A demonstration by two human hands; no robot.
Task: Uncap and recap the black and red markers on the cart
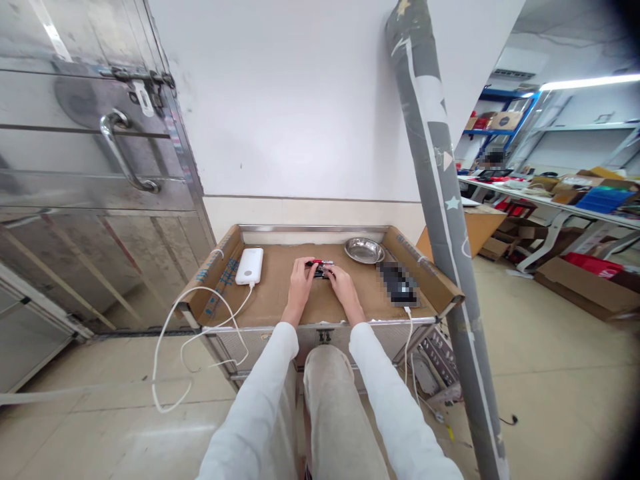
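Observation:
My left hand (pixel 300 285) and my right hand (pixel 343 288) meet over the middle of the cardboard-covered table top. Between their closed fingers is a small bundle of slim, pen-like things (pixel 324 263), red at the top and dark below. My left fingers pinch the left end and my right fingers grip the right end. My fingers partly hide the bundle, and it is too small to tell its exact kind or how many pieces there are.
A white power bank (pixel 249 265) lies at left, its cable (pixel 165 353) looping off the edge. At right are a round metal dish (pixel 365 251) and a blurred dark phone-like device (pixel 400 283) on a cable. Raised cardboard sides (pixel 423 277) border the table. A tall grey roll (pixel 435 167) leans beside it.

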